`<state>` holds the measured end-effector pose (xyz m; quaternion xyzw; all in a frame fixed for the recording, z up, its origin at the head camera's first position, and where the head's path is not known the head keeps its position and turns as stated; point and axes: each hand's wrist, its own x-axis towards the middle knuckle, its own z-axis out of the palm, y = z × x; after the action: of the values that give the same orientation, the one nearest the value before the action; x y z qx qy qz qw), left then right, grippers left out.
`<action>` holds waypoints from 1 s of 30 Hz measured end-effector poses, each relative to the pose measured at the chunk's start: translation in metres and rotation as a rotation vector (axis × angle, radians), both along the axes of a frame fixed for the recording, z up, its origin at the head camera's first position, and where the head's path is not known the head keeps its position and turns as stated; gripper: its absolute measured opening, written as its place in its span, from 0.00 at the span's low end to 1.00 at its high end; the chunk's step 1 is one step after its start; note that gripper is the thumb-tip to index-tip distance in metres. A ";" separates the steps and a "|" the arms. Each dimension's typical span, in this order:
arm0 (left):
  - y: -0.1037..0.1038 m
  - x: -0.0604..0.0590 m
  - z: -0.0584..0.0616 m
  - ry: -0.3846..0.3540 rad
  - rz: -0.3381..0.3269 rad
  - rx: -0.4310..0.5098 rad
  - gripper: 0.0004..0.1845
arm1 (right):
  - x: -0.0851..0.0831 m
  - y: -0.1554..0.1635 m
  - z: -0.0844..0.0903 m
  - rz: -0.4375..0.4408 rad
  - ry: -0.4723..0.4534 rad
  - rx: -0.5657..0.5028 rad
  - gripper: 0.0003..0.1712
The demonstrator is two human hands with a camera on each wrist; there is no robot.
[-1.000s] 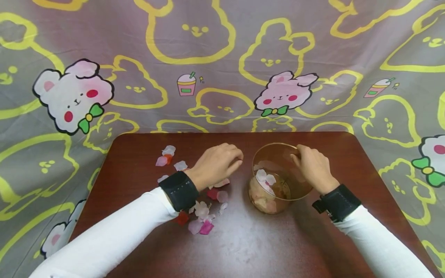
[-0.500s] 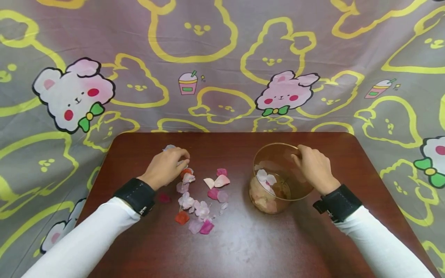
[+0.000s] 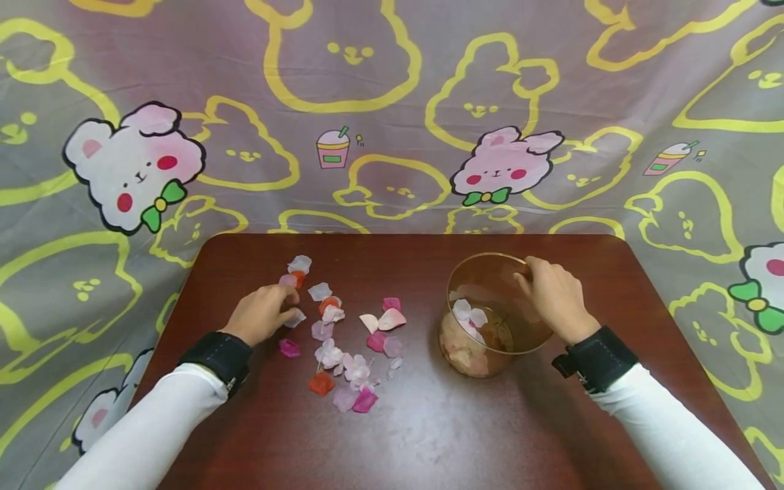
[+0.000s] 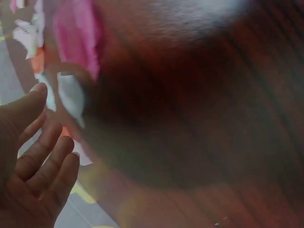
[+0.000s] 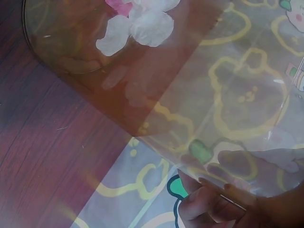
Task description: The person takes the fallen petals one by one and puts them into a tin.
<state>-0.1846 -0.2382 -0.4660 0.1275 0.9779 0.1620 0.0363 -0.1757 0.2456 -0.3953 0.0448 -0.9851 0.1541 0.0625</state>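
My right hand grips the rim of an amber see-through bowl, thumb on one side of the wall and fingers on the other. White petals lie inside it; the right wrist view shows them with a pink petal alongside. On the left, my left hand is low over the table, fingers loosely bent, thumb apart from them. A pale petal is right at its fingertips. Just nearer than that hand lies a magenta petal, large and blurred in the left wrist view.
Scattered petals and small blossoms in white, pink, orange and magenta lie across the left half of the brown table. At the far left are a white petal and an orange one. A patterned cloth hangs behind.
My left hand has moved from beside the bowl leftward past the petals, then nearer and lower to the pale petal. The right hand and bowl stay in place.
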 end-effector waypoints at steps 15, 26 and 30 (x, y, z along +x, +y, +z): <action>-0.002 0.001 -0.011 0.011 -0.021 -0.059 0.03 | 0.000 0.001 0.000 -0.001 0.004 0.011 0.11; 0.003 -0.006 0.009 0.146 -0.028 -0.015 0.04 | 0.000 0.000 0.001 -0.014 -0.010 0.009 0.12; 0.012 -0.013 0.022 0.180 -0.034 -0.027 0.06 | 0.000 0.000 0.001 -0.012 -0.006 0.010 0.12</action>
<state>-0.1971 -0.2259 -0.4440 0.1577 0.9769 0.1362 -0.0474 -0.1759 0.2457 -0.3940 0.0389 -0.9863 0.1488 0.0603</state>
